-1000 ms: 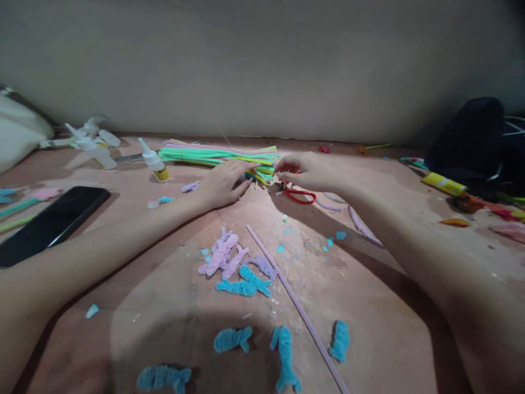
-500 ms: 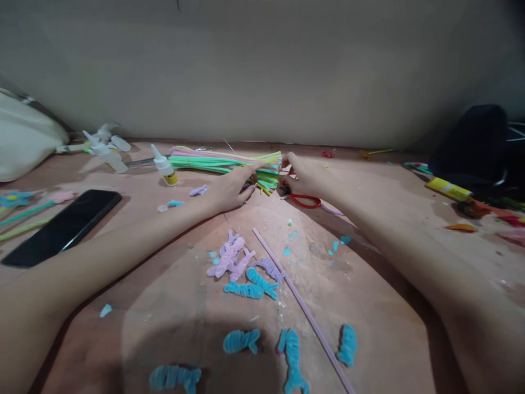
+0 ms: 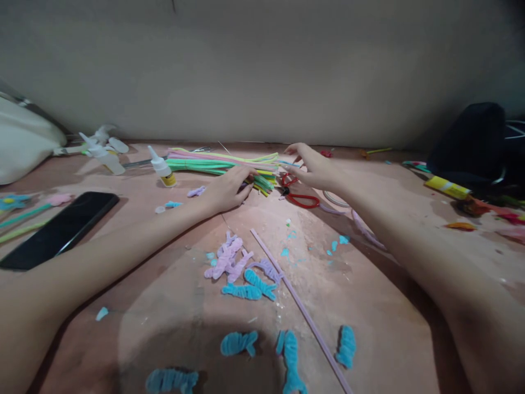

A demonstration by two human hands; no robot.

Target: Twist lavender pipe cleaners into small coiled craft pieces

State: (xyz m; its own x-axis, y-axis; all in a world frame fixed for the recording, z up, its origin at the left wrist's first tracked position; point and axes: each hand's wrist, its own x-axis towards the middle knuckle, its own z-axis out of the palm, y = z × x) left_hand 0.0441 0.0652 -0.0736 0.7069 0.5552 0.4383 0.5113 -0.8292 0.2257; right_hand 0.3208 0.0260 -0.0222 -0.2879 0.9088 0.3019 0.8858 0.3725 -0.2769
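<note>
A bundle of pipe cleaners (image 3: 197, 164), in green, pink and yellow, lies across the far part of the table. My left hand (image 3: 229, 189) is curled over its right end, thumb towards me, with the fingertips partly hidden. Just past that end is my right hand (image 3: 314, 167), its thumb and fingers apart. A short bit of blue strand (image 3: 290, 163) shows between them; contact with it is unclear. Red-handled scissors (image 3: 303, 201) lie below the right hand. Nearer me are blue twisted pipe-cleaner pieces (image 3: 241, 290), lilac pieces (image 3: 226, 257) and a straight lilac pipe cleaner (image 3: 305, 314).
Two glue bottles (image 3: 163, 168) stand left of the bundle, near a black phone (image 3: 61, 230). A white bag (image 3: 27, 139) sits far left. On the right are a yellow packet (image 3: 447, 187) and a dark object (image 3: 467, 145). A wall (image 3: 262, 71) rises behind the table.
My right hand has moved slightly right, away from the bundle's end, and its fingers have spread. More of the scissors shows. My left hand stays on the bundle.
</note>
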